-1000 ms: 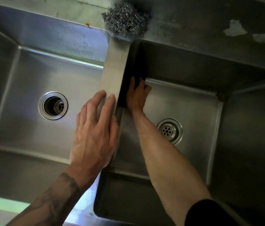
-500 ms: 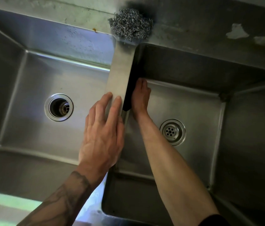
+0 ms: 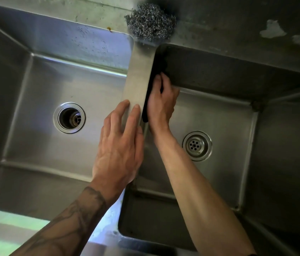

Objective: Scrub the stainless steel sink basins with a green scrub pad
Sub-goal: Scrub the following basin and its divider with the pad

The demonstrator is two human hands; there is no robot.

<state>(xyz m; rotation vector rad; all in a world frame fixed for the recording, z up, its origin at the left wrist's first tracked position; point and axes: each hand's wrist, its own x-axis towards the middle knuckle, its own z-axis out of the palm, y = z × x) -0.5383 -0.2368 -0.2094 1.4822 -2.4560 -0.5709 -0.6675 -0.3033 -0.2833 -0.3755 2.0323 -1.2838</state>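
Observation:
The dark scrub pad (image 3: 157,66) lies flat against the left wall of the right basin (image 3: 219,115), just under the divider (image 3: 140,74). My right hand (image 3: 161,104) reaches down into that basin and holds the pad against the wall with bent fingers, covering its middle. The pad's ends show above and below the hand. My left hand (image 3: 119,145) rests palm down on the divider with its fingers straight, holding nothing. The left basin (image 3: 53,85) has nothing in it.
A ball of steel wool (image 3: 150,22) sits on the back ledge at the far end of the divider. Each basin has a round drain, the left drain (image 3: 69,118) and the right drain (image 3: 197,145). The right basin lies in shadow.
My right hand has slid the pad a little toward the back along the basin wall, and its fingers went from spread flat to bent. My left hand stays on the divider.

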